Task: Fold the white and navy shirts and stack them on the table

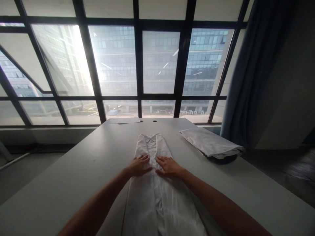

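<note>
A white garment, folded lengthwise into a long strip, lies on the white table from its middle down past the bottom of the view. Its two sides meet along a rumpled line in the centre. My left hand rests flat on the left side, fingers stretched toward the centre line. On the right side my right hand lies flat in the same way, fingers pointing inward. Both hands are open and press on the cloth without gripping it. The garment's exact kind I cannot tell.
The white table reaches toward a large window wall. Right of the garment lies a folded white cloth stack with a dark layer underneath. White sheets lie at the far left edge, near a cable hole. A dark curtain hangs at right.
</note>
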Tool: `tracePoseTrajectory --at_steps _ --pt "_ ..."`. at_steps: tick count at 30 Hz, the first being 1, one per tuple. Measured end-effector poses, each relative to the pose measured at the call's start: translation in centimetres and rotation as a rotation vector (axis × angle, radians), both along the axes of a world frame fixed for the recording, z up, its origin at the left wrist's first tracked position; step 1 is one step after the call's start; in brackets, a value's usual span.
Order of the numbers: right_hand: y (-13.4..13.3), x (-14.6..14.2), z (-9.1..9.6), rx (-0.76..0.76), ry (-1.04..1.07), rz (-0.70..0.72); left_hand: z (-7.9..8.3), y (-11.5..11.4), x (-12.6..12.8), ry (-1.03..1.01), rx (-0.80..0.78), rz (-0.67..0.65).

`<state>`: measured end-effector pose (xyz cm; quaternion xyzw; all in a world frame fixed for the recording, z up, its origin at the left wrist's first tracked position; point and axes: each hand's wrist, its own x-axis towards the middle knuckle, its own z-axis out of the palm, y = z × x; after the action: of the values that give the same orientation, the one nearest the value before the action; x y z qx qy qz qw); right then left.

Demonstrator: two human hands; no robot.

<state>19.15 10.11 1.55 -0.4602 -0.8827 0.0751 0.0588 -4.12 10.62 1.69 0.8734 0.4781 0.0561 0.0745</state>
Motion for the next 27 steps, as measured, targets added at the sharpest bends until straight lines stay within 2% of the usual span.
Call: tracePoseTrajectory --at_steps 4,9,13,15,17,19,21,24,27 --pt "2.2 -0.3 0.8 0.091 0.019 -0.093 0.4 2.4 0.5 -0.027 0.108 0.13" --pt "6.4 -0.7 1.4 0.096 0.046 -0.134 0.6 6.1 0.6 0.033 -0.005 0.1" --pt "9.8 -1.1 0.9 0.053 0.018 -0.239 0.7 9.2 -0.2 0.021 0.118 0.247" --pt "11.3 -1.2 0.7 0.005 -0.005 -0.248 0.7 10.7 -0.4 0.068 0.097 0.239" --pt "13.0 -1.2 0.8 0.027 0.021 -0.254 0.8 12.3 -0.5 0.115 0.054 0.202" --pt "14.6 -0.9 0.8 0.064 0.044 -0.285 0.9 14.0 -0.6 0.108 0.106 0.201" --pt "16.1 -0.6 0.4 0.036 0.035 -0.328 0.7 15.8 -0.7 0.075 0.168 0.237" --pt "17.7 -0.3 -0.9 -0.081 0.016 -0.364 -0.4 18.1 -1.1 0.046 0.071 0.286" --pt "18.2 -0.1 -2.0 -0.106 0.021 -0.357 -1.1 19.2 -1.2 0.044 -0.02 0.291"
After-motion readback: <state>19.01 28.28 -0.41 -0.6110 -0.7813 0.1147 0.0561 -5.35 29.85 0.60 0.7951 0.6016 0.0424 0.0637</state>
